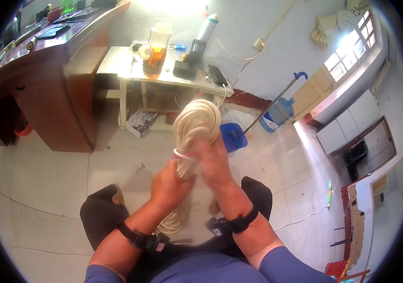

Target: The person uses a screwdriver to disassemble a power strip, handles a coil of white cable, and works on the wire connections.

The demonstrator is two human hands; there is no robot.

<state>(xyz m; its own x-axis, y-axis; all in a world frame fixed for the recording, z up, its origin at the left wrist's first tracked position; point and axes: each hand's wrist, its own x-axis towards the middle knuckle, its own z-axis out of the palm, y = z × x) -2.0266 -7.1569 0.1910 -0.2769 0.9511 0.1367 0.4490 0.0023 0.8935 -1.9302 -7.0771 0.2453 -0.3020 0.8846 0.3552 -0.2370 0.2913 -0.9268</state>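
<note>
A thick cream-coloured rope (197, 123) is gathered into a long looped bundle in front of me, its rounded loops at the top. One turn of rope goes around the bundle's middle, with a bit of red beside it. My left hand (167, 185) is closed around the bundle's lower part, below that turn. My right hand (212, 162) is against the bundle's right side, closed on the rope; its fingers are blurred and partly hidden. More rope coils (172, 222) show below, between my forearms.
A small white table (116, 67) ahead bears a jar (158, 47) of amber liquid, a spray can (208, 28) and a phone (217, 74). A wooden desk (65, 94) stands left. A blue dustpan (233, 137) and a water bottle (278, 114) are beyond my right hand.
</note>
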